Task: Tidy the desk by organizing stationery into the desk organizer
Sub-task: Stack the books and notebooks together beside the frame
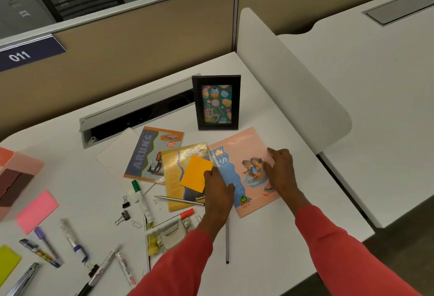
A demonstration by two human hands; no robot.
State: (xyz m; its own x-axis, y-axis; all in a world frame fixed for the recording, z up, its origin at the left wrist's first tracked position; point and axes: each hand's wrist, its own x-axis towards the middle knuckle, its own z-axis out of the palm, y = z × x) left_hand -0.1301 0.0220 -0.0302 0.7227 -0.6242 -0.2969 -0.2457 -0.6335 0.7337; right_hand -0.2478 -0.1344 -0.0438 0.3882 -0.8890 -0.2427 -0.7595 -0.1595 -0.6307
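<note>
The step in hand is gathering the notebooks: both hands are on the pink notebook (244, 173), which lies flat on the desk (270, 248) just in front of the standing photo frame (216, 103). The right hand (280, 171) lies on the cover near its right edge, fingers straight and slightly spread, pressing it down. The left hand (217, 185) is at the spine side, thumb on the cover and fingers curled at the edge. It looks to be pinching the book there, though the fingertips are hidden and may be touching the orange sticky pad (196, 173) beside them. That pad sits on the yellow notebook (173, 192), whose right edge the pink one overlaps. I judge the tidying barely begun: pens, markers and binder clips (124, 210) lie loose across the near left of the desk. The next move calls for lifting the pink notebook clear without dragging the yellow one, then carrying it well to the left to the desk organizer (21, 168). That pink organizer is cut off by the frame's left edge, so its compartments, and whether 1 will take a notebook, cannot be made out. The left forearm also covers part of the clutter near the hole punch (169, 234).
</note>
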